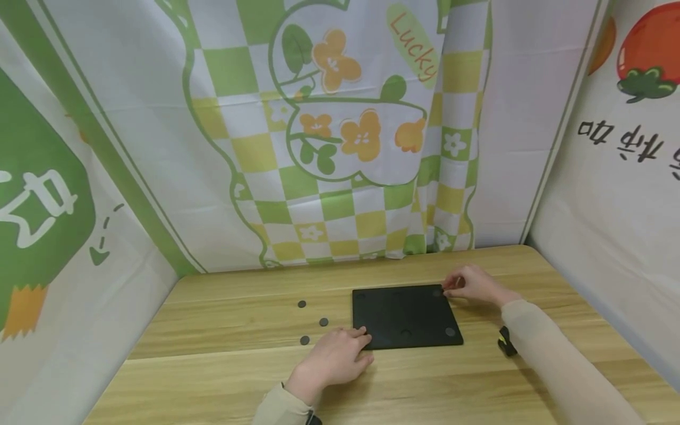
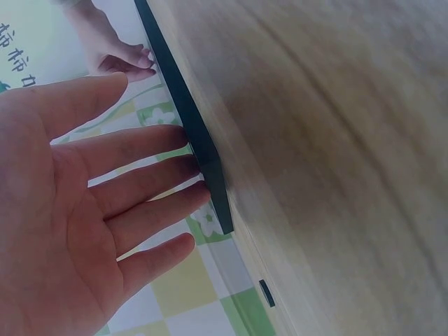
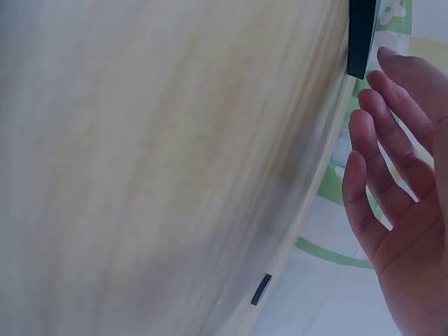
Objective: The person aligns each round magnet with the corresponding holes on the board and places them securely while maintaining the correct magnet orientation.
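Note:
A flat black rectangular panel (image 1: pixel 404 313) lies on the wooden table. A round dark grey disc (image 1: pixel 450 332) sits at its near right corner. My left hand (image 1: pixel 340 356) rests its fingers on the near left corner. In the left wrist view those fingers (image 2: pixel 150 150) are straight, their tips against the panel edge. At the far right corner, my right hand (image 1: pixel 475 285) touches the panel beside another disc (image 1: pixel 437 292). The right wrist view shows this hand's fingers (image 3: pixel 378 133) loosely bent near the panel's edge (image 3: pixel 361 42), with nothing visible gripped. Curved marks show on the panel.
Three loose dark discs, a far one (image 1: pixel 302 304), a middle one (image 1: pixel 323 322) and a near one (image 1: pixel 304 340), lie left of the panel. A small black object with a yellow mark (image 1: pixel 506 341) shows beside the right sleeve. Printed cloth (image 1: pixel 329 224) hangs behind the table (image 1: pixel 223 330).

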Demonstrator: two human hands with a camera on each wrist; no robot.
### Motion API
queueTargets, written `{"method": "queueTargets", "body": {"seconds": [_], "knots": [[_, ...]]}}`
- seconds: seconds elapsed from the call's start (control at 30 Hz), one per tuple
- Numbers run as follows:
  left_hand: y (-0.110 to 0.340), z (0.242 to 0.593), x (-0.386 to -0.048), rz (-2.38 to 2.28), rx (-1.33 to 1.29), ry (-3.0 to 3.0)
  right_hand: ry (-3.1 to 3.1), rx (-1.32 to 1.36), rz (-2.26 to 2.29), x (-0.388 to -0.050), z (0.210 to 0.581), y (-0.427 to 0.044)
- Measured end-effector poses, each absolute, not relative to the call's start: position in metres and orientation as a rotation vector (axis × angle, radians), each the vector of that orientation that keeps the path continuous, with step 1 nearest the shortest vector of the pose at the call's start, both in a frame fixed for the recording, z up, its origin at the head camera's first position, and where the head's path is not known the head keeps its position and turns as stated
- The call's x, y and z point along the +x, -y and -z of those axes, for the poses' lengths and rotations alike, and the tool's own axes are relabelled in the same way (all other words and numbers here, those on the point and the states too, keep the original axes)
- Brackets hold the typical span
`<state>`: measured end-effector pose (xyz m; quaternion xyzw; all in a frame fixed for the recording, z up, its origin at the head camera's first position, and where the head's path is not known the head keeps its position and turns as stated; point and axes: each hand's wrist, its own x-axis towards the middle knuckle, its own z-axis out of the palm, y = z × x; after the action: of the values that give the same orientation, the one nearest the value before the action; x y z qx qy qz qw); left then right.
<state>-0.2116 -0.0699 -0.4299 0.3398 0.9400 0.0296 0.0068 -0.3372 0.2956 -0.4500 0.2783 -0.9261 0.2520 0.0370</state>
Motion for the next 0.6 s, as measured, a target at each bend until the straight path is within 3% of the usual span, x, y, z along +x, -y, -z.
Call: {"method": "queueTargets", "body": {"seconds": [0.6], "knots": [[0.071,0.428,-0.21,-0.102,1.066,-2.93,2.832,0.798,-0.736,-0.333,0.454,-0.313]]}}
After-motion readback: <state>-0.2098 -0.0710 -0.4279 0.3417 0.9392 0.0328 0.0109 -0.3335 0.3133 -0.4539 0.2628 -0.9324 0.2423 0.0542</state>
